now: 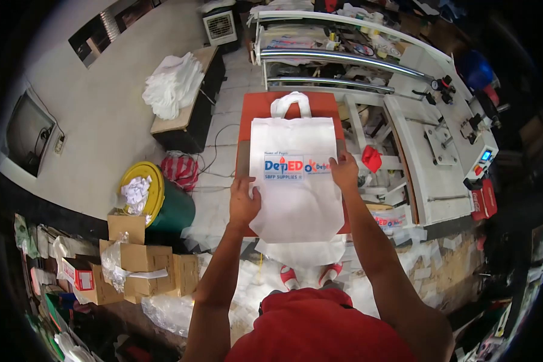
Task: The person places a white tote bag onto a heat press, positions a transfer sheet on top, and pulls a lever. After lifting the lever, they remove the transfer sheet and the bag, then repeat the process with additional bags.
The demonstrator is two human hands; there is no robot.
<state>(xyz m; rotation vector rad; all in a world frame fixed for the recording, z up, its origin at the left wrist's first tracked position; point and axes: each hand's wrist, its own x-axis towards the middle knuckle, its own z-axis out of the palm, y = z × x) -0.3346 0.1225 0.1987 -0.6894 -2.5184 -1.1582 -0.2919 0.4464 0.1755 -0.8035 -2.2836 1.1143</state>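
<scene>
A white cloth tote bag (295,208) lies face up over a red-brown board (256,105), its looped handle (291,98) pointing away from me. Blue and red print (283,166) reading "DepED" and "OK" crosses its middle. My left hand (244,202) is at the bag's left edge, fingers curled and thumb over the cloth. On the opposite edge, beside the right end of the print, my right hand (345,170) has its thumb and fingers bent close together on the cloth. The fingertips under the edges are hidden. More white fabric (304,252) shows below the bag's bottom edge.
Right of the board stands a white press-like machine (431,163) with metal rollers (344,58). Stacked white bags (174,81) sit on a side table (190,105). A green bin (178,211) and cardboard boxes (148,265) stand at left. Scraps litter the floor.
</scene>
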